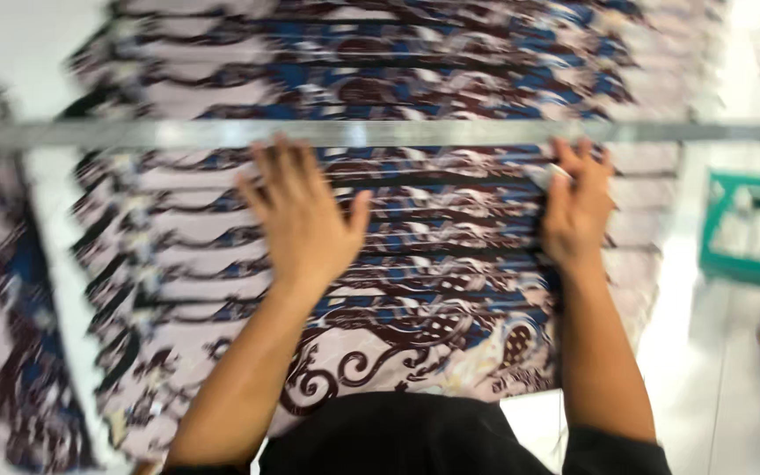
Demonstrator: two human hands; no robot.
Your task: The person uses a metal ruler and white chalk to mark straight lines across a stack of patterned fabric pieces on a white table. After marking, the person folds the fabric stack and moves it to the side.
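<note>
Pressing down on the patterned fabric (433, 264), my left hand (303, 215) lay open and flat, with the fingers spread, near the middle of the cloth. My right hand (578, 207) rested on the same cloth further to the right; its fingers were curled around a small pale object (549, 176), but the picture was too blurred to tell what it was. The long metal ruler (380, 133) lay across the fabric just beyond my fingertips, with its long axis running from left to right. Both hands were about equally near to it. The fabric was spread in front of me in overlapping layers of white, blue and dark brown. A green stool (749, 230) stood well apart on the right. I saw no container.
</note>
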